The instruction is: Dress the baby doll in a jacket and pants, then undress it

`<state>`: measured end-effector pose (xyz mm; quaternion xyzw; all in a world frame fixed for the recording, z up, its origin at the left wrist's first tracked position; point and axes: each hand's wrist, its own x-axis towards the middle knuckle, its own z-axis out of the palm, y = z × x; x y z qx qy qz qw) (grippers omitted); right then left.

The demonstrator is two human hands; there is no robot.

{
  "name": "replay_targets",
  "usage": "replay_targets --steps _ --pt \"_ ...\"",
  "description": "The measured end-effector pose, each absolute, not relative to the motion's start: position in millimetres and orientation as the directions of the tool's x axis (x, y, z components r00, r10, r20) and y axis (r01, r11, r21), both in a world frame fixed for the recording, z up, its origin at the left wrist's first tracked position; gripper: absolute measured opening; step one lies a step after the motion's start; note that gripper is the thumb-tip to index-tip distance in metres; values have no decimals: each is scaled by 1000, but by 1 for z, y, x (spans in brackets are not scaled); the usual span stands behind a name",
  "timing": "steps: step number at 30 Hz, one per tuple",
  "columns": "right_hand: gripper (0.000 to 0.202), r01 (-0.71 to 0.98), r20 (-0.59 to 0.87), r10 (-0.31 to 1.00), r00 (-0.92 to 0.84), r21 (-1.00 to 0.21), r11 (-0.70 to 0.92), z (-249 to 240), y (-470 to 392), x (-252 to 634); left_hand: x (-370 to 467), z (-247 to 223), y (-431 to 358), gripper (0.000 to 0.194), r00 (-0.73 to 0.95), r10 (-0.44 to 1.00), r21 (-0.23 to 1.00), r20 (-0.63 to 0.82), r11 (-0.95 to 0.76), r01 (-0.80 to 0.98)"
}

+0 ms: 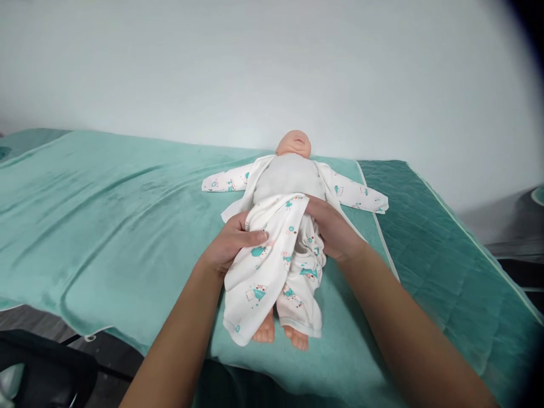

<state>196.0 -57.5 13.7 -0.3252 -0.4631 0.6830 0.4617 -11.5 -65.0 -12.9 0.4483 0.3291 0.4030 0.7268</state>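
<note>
Slantwise across the doll (pixel 289 175), printed cloth (pixel 263 266) runs to the lower left

The doll lies on its back a little right of the frame's middle, head (pixel 294 144) uppermost and feet (pixel 264 329) lowest, so its long axis runs nearly straight up and down the picture, feet toward the person. Over its legs, the printed cloth follows a tilted line of its own: its top edge sits at the waist, near the centre of the frame, and its lower end drops left, beside one foot. Both feet show below the cloth.

Neither hand is clearly nearer; they meet the cloth from opposite sides. The left hand (pixel 233 242), on its left border, is closed over it, thumb flat on top and the other fingers mostly hidden, so it appears to hold the edge. The right hand (pixel 335 228) comes in from the right, a little higher, and slips behind the top edge at the waist. Its fingertips are covered, so I cannot tell whether they pinch anything or lie loose.

Above both hands, a printed top (pixel 361 198) lies open around the pale torso, sleeves stretched out to left and right. Underneath spreads a green sheet (pixel 114 209), with a darker quilted mat (pixel 450 272) on the frame's right.
</note>
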Motion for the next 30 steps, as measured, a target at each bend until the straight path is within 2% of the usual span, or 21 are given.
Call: replay_targets --steps 2,6,11,14,17,23,30 --pt "20 -362 30 916 -400 -924 -128 12 -56 201 -11 -14 -64 36 412 903 917 -119 259 -304" --pt "28 -385 98 889 -448 -918 -93 10 -57 204 -8 -15 -61 38 292 952 912 -93 199 -358" --pt "37 -214 80 877 -474 -977 -26 16 -65 195 -5 -15 -56 40 245 961 940 -126 195 -281" --pt "39 -140 79 907 -414 -990 22 17 -68 191 -4 -13 -58 43 260 960 953 -101 168 -251" --pt "36 -205 79 924 -373 -979 1 16 -68 191 -1 -9 -62 50 288 955 942 -64 153 -299" --pt "42 -268 71 900 -430 -962 -52 14 -65 196 0 -9 -61 44 305 952 907 -34 158 -390" --pt "24 -314 96 937 -335 -949 -15 14 -68 189 -10 -19 -59 52 393 919 929 -34 174 -327"
